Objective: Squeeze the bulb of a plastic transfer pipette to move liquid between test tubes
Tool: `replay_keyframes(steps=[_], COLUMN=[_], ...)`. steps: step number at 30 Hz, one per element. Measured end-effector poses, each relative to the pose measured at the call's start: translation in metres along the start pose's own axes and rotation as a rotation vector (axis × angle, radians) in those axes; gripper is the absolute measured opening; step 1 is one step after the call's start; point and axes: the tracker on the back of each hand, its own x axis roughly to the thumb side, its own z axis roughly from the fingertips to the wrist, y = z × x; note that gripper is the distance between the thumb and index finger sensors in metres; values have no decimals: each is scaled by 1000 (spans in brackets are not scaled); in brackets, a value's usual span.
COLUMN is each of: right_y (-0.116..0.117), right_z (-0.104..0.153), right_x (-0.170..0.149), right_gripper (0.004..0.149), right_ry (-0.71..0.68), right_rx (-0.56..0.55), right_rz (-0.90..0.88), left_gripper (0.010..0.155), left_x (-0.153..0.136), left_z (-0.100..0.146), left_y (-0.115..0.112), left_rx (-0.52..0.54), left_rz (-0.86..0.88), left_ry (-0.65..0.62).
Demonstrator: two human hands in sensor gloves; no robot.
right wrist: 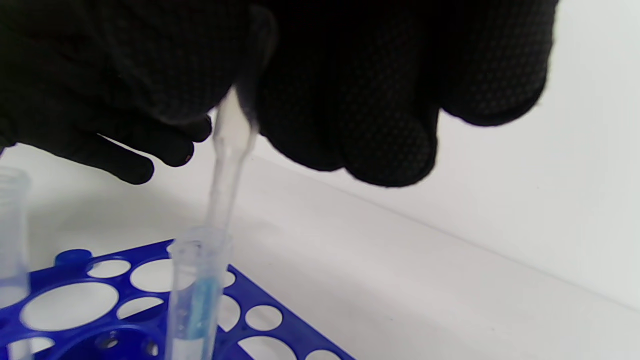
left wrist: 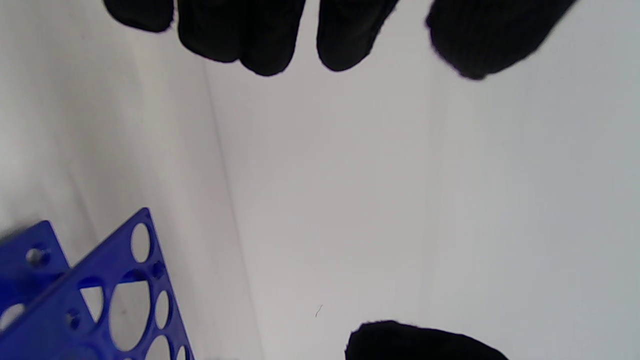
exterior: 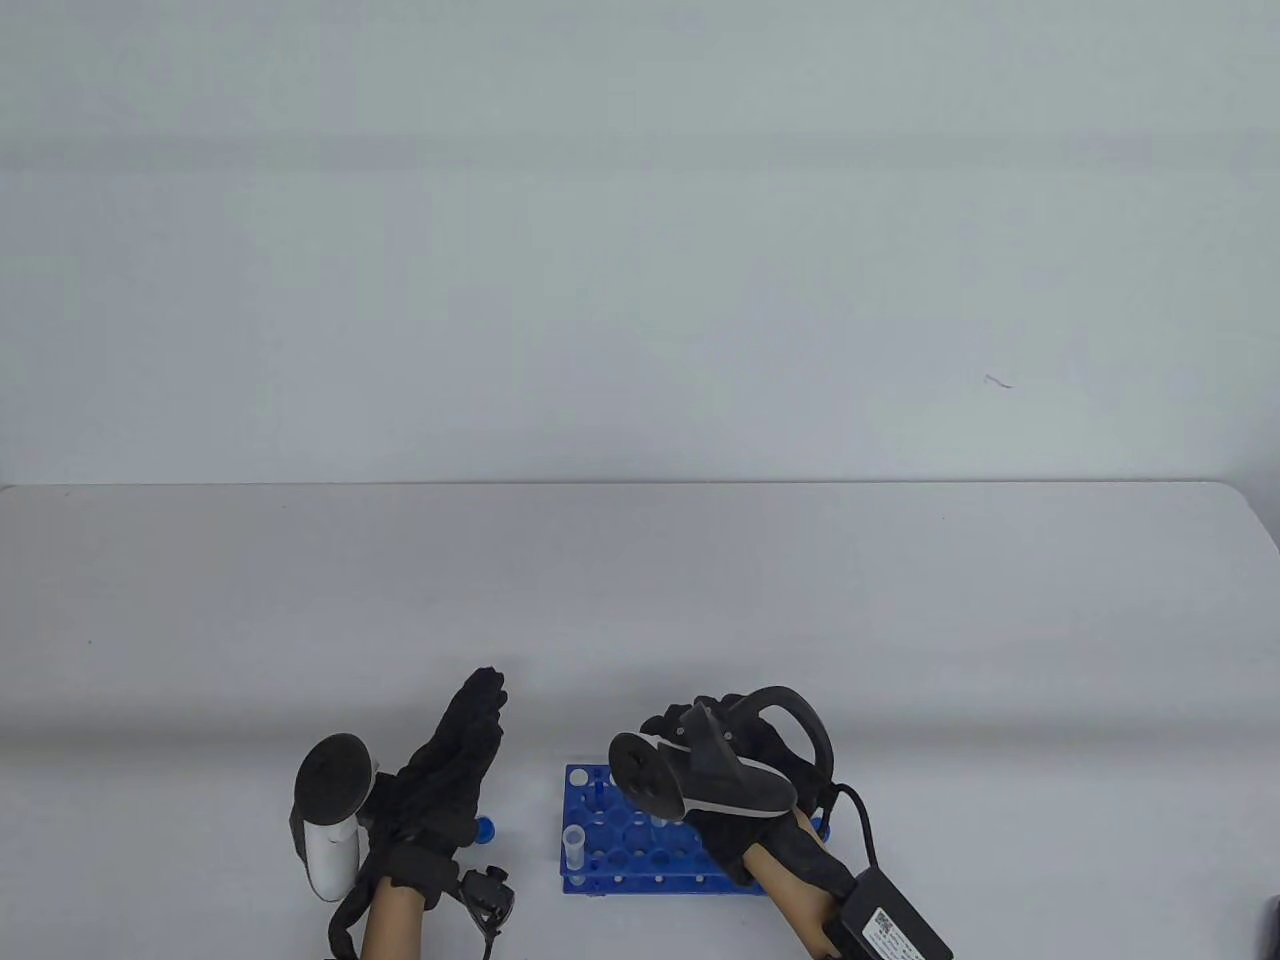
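A: The black-gloved fingers point(right wrist: 385, 125) of the right hand point(exterior: 745, 775) are seen closed around a translucent plastic transfer pipette point(right wrist: 227, 150).

B: Its stem is lowered into a clear plastic test tube point(right wrist: 195, 295) with blue liquid, seated in the blue perforated plastic rack point(exterior: 640, 840).

A: The left hand point(exterior: 445, 765) is held spread and empty beside the rack, above the white table point(exterior: 900, 620).
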Motion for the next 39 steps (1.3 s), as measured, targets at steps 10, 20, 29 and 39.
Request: replay_keyframes(steps=[10, 20, 29, 39], right_y=[-14, -69, -94, -77], right_z=[5, 39, 56, 36], right_x=[-9, -41, -31, 18], right_gripper=[47, 47, 47, 47], right_ry=[10, 56, -14, -138], right_rx=[-4, -138, -275, -218], right_rz=[-64, -187, -264, -197], left_gripper=[82, 82, 82, 82], left_x=[0, 0, 0, 1], left_z=[0, 0, 0, 0], left_y=[0, 0, 1, 1], left_rx=[0, -1, 2, -2], left_rz=[-1, -6, -15, -16], left_ry=[1, 1, 2, -1])
